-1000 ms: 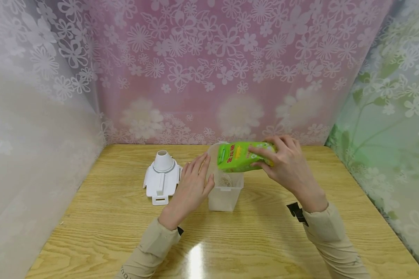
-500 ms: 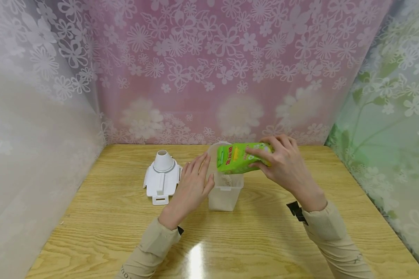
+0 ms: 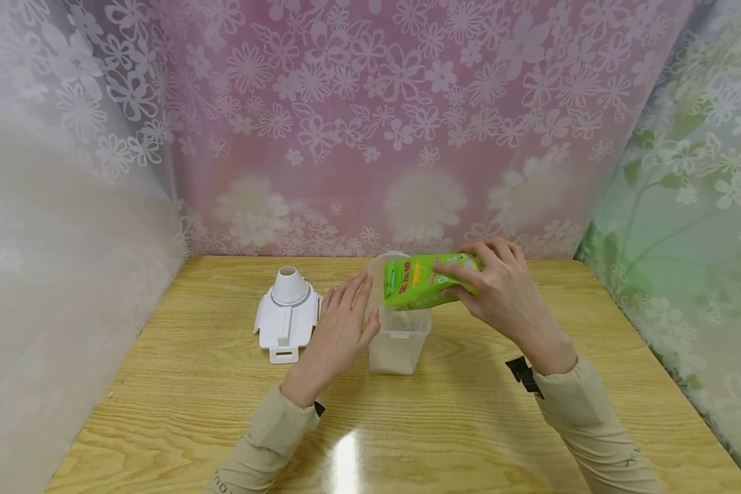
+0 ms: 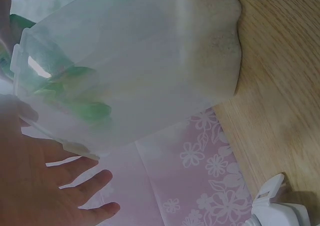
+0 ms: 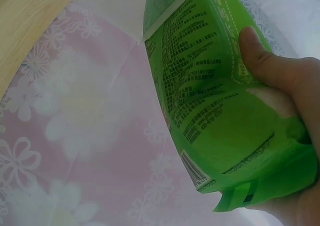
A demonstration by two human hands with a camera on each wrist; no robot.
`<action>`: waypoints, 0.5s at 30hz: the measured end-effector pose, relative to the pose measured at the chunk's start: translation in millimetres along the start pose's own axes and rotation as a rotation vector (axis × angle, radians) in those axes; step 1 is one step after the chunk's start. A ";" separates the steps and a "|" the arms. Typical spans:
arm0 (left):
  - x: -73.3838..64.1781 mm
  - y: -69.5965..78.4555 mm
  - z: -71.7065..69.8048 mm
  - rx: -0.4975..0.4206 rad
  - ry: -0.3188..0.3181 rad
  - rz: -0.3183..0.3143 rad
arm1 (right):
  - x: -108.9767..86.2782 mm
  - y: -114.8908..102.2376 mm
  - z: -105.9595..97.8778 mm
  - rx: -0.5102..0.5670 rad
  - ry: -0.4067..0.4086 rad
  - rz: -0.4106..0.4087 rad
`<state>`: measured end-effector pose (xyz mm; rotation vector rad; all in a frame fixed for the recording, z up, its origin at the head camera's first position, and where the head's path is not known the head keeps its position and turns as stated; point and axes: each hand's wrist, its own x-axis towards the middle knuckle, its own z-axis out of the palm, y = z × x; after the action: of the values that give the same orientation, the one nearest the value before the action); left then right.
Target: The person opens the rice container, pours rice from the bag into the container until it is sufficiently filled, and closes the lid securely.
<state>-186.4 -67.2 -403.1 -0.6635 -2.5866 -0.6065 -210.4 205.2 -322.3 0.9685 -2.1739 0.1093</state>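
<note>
Slanting nearly on its side, a bright green, printed soft packet [image 3: 429, 281] lies over the mouth of a tall, translucent white plastic container [image 3: 395, 353], its left end at the opening. The right hand [image 3: 509, 291] has its grip curled around the packet's other end; in the right wrist view the thumb [image 5: 262, 61] presses flat on a face covered in small dark print. The left hand [image 3: 339, 322] has a spread grip, fingers straight and fanned, touching the container at its left rim. Seen from the left wrist, green shows through the clouded wall; how far the packet reaches inside cannot be told. The container stands upright on a yellowish wood-grain tabletop [image 3: 469, 425], a pale, grainy fill [image 4: 212, 46] settled in its base. Near the left hand, on its outer side, a white plastic piece with a conical spout and slotted tab [image 3: 287, 315] rests on the tabletop. Beige sleeves [image 3: 262, 432] cover both forearms, with a black strap [image 3: 525, 376] at the right wrist. A pink curtain with white flowers [image 3: 370, 123] hangs behind the tabletop.
</note>
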 end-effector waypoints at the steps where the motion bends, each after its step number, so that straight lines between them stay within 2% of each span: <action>1: -0.1 0.0 0.0 0.001 0.000 0.000 | 0.3 -0.1 0.1 -0.001 0.000 -0.001; 11: -0.3 0.2 -0.1 -0.010 -0.009 -0.005 | 5.0 3.3 1.0 0.012 0.068 -0.014; 15: -0.2 -0.5 0.7 -0.011 -0.009 -0.006 | 6.4 5.2 -0.4 0.001 0.062 -0.018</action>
<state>-186.7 -67.3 -404.0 -0.6638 -2.5961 -0.6221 -216.5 205.1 -316.6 0.9731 -2.1078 0.1306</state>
